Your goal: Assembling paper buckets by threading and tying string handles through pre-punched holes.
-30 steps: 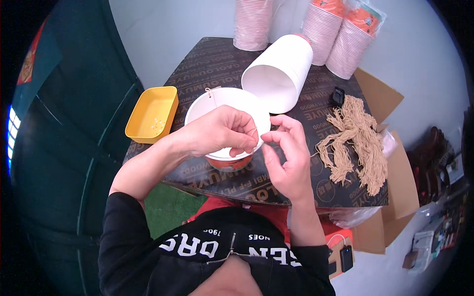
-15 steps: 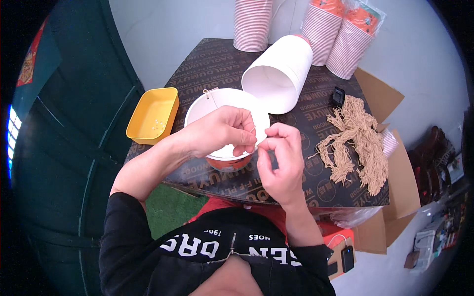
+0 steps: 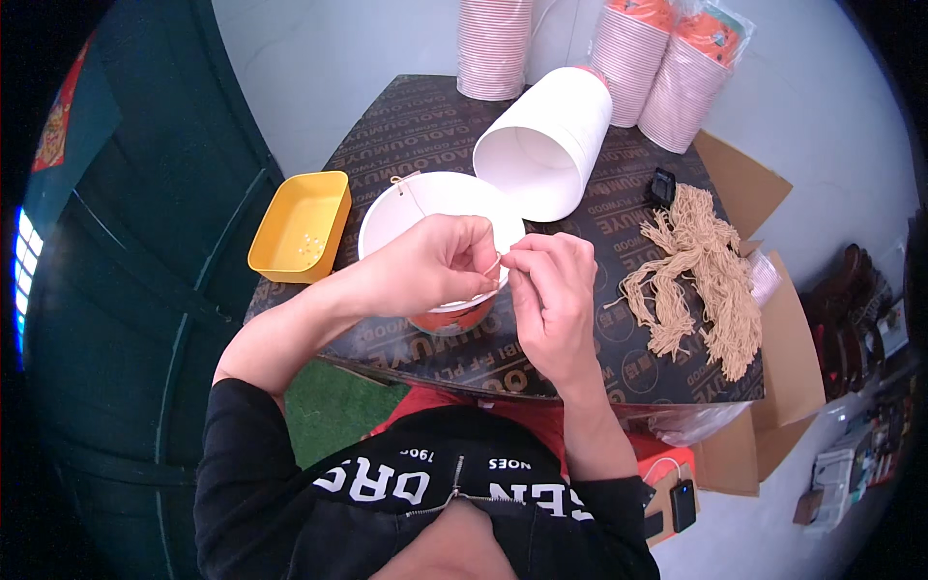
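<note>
Well to the left of my left grip, a yellow tray (image 3: 300, 225) sits at the worktop (image 3: 406, 126) edge with a few small pale bits in it. Just behind both grips stands an open white paper bucket (image 3: 425, 198) with an orange base, a short string already tied at its far rim.

My left hand (image 3: 430, 266) lies over the near rim of that bucket, thumb and forefinger pressed together on one end of a thin tan string (image 3: 491, 266). My right hand (image 3: 546, 300) is just beside it, its grip pinching the other end; the string runs short and taut between the two, right at the near rim.

Judgement: to do this step well, I should hold both pinches close to the rim, keep the string taut, and steady the bucket with the left palm so it does not tip.

Beyond the right grip a second white bucket (image 3: 541, 145) lies on its side, mouth toward me. Further right, a bundle of tan strings (image 3: 696, 271) rests on the worktop, with a small black object (image 3: 661, 187) behind it. Stacks of cups (image 3: 493, 43) stand at the far edge.
</note>
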{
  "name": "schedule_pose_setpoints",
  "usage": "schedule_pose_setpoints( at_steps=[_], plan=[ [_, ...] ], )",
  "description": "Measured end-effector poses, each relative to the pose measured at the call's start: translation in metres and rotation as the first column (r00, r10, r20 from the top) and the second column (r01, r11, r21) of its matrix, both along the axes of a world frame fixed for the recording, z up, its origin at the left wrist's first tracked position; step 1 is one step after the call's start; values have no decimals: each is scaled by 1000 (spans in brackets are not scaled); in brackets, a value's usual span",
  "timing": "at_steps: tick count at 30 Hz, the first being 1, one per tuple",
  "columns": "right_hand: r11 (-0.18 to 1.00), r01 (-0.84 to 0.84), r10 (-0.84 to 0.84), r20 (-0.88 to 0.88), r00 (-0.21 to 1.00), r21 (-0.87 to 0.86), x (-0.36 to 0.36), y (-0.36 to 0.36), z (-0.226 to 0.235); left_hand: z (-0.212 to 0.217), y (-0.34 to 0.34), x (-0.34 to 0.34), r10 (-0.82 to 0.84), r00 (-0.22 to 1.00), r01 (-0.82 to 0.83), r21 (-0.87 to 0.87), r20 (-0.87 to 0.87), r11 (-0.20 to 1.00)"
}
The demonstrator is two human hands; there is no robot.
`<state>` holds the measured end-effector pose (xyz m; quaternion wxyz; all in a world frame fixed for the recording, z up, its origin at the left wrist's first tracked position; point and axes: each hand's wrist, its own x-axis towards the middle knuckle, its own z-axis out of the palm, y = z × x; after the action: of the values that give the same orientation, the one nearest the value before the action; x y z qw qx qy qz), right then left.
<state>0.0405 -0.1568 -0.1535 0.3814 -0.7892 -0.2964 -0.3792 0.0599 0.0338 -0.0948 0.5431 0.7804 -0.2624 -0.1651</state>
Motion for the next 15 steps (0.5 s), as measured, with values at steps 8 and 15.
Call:
schedule_pose_setpoints(
  at_steps=[8,15],
  plan=[
    [990,-122,131,-143,981,71,-2,2,3,-8,-8,-22,42,717,-168,114,695,979],
    [985,-171,170,-211,963,12,-1,-3,5,-14,-9,-23,-5,522,-235,149,853,961]
  ],
)
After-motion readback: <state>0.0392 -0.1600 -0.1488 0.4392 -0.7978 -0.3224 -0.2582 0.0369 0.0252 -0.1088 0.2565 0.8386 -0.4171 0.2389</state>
